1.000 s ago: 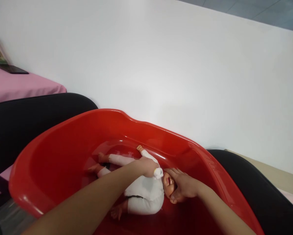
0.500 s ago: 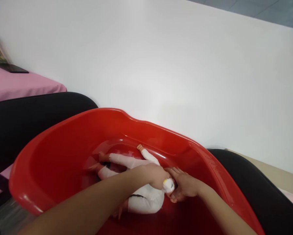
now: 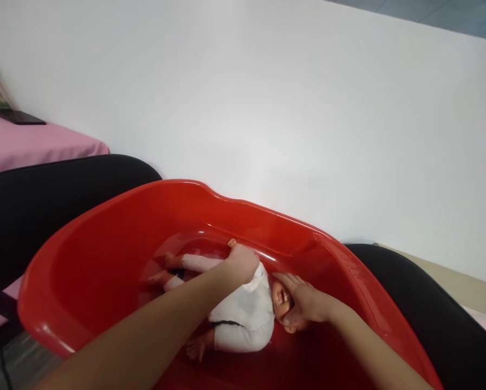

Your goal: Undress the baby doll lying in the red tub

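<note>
A baby doll (image 3: pixel 243 303) in a white suit lies on its back in a red baby bath (image 3: pixel 116 238), its feet toward the left. My right hand (image 3: pixel 308 303) holds the doll's head from the right, with the fingers across the forehead and the thumb low near an ear. My left hand (image 3: pixel 244 264) is closed over the doll's far arm, and only the doll's small hand shows beyond it. Its fingers are turned away from me, so what they hold is hidden. My left forearm crosses over the doll's legs and covers part of them.
Black chair-like backs stand at the left (image 3: pixel 64 179) and right (image 3: pixel 421 303) of the bath. A white wall or panel (image 3: pixel 246 97) rises behind it. At the far left, a dark phone-like slab (image 3: pixel 25 117) lies on a pink cloth (image 3: pixel 43 141).
My left hand has moved from the doll's face, where a small white thing with a yellow patch showed, left to its far arm. That thing is out of sight. My right hand stays on the head.
</note>
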Demonstrator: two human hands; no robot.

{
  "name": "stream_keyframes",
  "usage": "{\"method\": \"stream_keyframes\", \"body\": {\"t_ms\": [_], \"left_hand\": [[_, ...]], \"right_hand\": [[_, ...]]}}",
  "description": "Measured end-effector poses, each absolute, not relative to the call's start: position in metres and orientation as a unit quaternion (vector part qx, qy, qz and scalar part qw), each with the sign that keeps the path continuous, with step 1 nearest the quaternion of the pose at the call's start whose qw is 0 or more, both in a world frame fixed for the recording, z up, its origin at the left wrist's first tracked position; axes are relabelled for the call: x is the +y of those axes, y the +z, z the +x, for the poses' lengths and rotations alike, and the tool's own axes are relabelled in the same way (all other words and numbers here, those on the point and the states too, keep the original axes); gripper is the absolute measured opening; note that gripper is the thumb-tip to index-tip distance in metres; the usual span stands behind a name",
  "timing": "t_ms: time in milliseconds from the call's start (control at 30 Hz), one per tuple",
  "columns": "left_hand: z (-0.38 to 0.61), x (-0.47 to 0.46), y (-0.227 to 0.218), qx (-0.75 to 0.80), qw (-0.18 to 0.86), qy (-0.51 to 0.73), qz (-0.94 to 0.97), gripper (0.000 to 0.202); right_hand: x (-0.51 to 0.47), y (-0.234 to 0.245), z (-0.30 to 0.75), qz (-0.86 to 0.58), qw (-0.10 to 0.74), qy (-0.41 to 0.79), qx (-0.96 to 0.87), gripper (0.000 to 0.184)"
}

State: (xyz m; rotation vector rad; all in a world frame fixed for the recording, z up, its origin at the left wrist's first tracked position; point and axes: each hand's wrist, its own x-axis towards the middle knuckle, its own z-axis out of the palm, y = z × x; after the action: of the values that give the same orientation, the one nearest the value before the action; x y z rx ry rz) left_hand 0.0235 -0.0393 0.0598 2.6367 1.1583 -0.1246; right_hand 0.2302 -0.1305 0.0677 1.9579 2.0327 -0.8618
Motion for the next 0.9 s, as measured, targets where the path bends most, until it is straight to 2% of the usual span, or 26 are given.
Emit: {"method": "stream_keyframes", "body": {"t_ms": [67,167,300,333,433,500,600,667,800,900], "left_hand": [[0.026,-0.048,0.07,0.394,0.12,-0.024,0.911,0.04],[0.033,-0.057,0.069,0.384,0.196,0.076,0.899,0.034],[0.038,-0.06,0.053,0.357,0.261,0.123,0.888,0.034],[0.037,-0.059,0.049,0.35,0.265,0.126,0.89,0.034],[0.037,-0.056,0.045,0.365,0.259,0.128,0.885,0.031],[0.038,-0.056,0.045,0.401,0.259,0.125,0.87,0.037],[0.04,-0.058,0.043,0.444,0.251,0.122,0.851,0.051],[0.041,-0.064,0.038,0.433,0.248,0.11,0.86,0.054],[0.045,-0.078,0.018,0.308,0.276,0.067,0.908,0.071],[0.049,-0.083,0.005,0.272,0.28,0.042,0.92,0.076]], "right_hand": [[-0.13,0.07,0.228,0.643,0.006,-0.281,0.712,0.109],[-0.128,0.073,0.227,0.61,-0.146,-0.296,0.721,0.083],[-0.127,0.072,0.229,0.623,-0.23,-0.277,0.694,0.092],[-0.127,0.072,0.229,0.624,-0.229,-0.259,0.7,0.087],[-0.128,0.075,0.229,0.637,-0.164,-0.207,0.725,0.04],[-0.128,0.078,0.23,0.676,-0.123,-0.14,0.713,0.019],[-0.125,0.08,0.236,0.726,-0.119,-0.001,0.677,0.017],[-0.122,0.078,0.241,0.742,-0.097,0.029,0.663,0.019],[-0.12,0.071,0.242,0.738,-0.025,-0.07,0.67,0.009],[-0.123,0.07,0.236,0.717,-0.051,-0.174,0.673,0.007]]}}
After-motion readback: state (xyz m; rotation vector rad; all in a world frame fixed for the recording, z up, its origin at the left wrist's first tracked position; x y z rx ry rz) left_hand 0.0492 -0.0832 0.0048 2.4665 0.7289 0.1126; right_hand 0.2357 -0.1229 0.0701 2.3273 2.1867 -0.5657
